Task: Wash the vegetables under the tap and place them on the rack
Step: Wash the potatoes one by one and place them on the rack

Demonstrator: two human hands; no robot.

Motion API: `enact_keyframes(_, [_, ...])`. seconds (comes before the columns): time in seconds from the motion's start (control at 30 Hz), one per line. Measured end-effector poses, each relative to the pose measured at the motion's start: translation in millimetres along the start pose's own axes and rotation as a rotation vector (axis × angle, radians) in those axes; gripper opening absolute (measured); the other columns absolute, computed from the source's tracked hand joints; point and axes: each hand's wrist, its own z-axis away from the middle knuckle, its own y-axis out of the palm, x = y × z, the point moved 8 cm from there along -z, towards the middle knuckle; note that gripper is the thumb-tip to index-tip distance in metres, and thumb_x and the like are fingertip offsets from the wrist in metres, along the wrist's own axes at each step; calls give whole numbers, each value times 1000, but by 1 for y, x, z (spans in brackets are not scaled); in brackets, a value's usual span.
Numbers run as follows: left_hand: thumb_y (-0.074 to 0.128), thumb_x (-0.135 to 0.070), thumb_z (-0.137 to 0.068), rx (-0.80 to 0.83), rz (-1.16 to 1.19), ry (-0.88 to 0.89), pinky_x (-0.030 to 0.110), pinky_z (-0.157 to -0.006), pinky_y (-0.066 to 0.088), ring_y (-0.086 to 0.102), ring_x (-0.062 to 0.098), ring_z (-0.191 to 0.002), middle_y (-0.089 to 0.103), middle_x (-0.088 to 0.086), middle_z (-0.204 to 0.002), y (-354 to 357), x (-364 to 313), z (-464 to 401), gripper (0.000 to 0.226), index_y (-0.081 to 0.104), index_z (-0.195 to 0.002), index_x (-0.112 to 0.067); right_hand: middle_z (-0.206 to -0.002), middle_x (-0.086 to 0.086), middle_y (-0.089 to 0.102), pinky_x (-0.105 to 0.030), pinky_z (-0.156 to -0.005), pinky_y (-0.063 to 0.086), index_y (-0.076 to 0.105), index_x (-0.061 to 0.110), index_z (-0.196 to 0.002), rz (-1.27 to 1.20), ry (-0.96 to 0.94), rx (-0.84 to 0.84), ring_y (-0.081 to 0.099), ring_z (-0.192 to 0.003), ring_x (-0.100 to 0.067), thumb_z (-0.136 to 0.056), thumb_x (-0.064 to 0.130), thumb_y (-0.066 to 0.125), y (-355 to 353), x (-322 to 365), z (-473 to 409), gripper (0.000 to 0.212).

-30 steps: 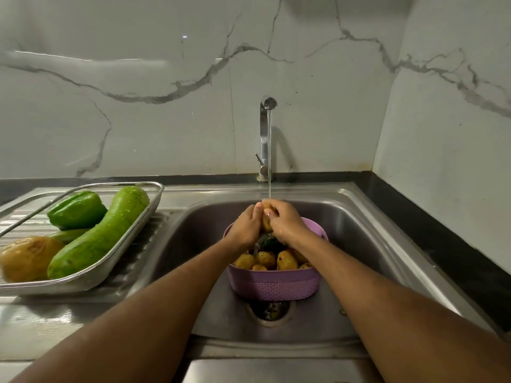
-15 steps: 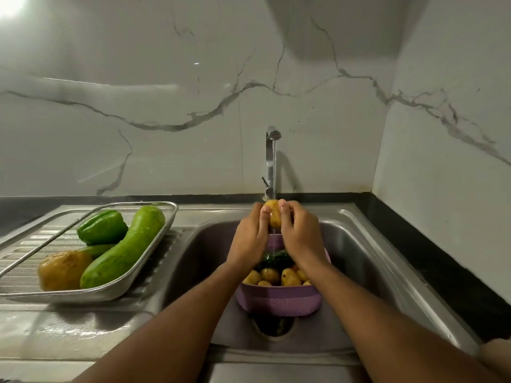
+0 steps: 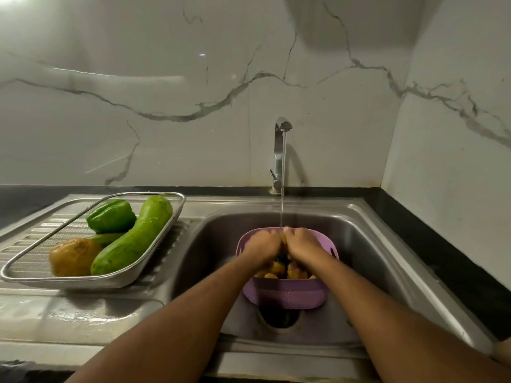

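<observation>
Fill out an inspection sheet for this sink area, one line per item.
Surface: steel sink with ribbed drainboard, wet.
Job's things: tap running; purple basket of small potatoes in the basin; rack holds a green gourd, green pepper and a yellowish vegetable.
Clutter: nothing seen.
Grippers: left hand and right hand together under the stream over the basket; what they hold is hidden.
Cables: nothing seen.
Surroundings: marble wall, black counter edge.

One wide camera on my head, facing forward and down, sink (image 3: 367,244) close below me, tap (image 3: 279,150) straight ahead, rack (image 3: 154,261) off left
</observation>
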Motion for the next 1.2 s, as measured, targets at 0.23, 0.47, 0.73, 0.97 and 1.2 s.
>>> enact_keyframes(0.23, [29,-43,-111,-343,326,411,24,-80,54,63,6,-85,64,-11,-94,-31,-45,8,32,55,-112,-24,-82,5,64,-20,-61,50,59,17,-113,-141,-551,-596,64,-72,-10,-110,46,28,-55,45,21,42])
enact_keyframes(0.47, [33,-36,-112,-121,318,243,38,-91,56,66,16,-88,66,-2,-92,-13,-20,-5,35,63,-110,-18,-91,5,64,-21,-64,46,63,17,-117,-101,-242,-279,66,-82,-11,-111,42,36,-34,14,-3,38])
enact_keyframes(0.73, [46,-28,-109,110,254,92,41,-94,58,65,20,-107,64,9,-126,-1,4,-15,36,51,-142,-15,-82,-1,68,-22,-53,47,65,15,-118,-104,-59,-46,66,-61,-11,-110,44,41,-12,-6,-12,39])
enact_keyframes(0.97, [84,-29,-81,-19,-288,522,32,-100,50,58,11,-116,63,-5,-128,-32,-22,-4,61,59,-137,-27,-80,-6,75,-24,-48,49,66,18,-116,-230,-140,71,70,-58,-14,-107,46,47,-5,-6,-16,35])
enact_keyframes(1.2, [82,-30,-84,-45,-401,450,32,-90,53,59,14,-100,64,0,-115,-60,-42,20,48,67,-128,-22,-79,-8,76,-27,-45,48,67,21,-104,-319,-205,105,70,-58,-23,-104,48,50,-6,8,-11,32])
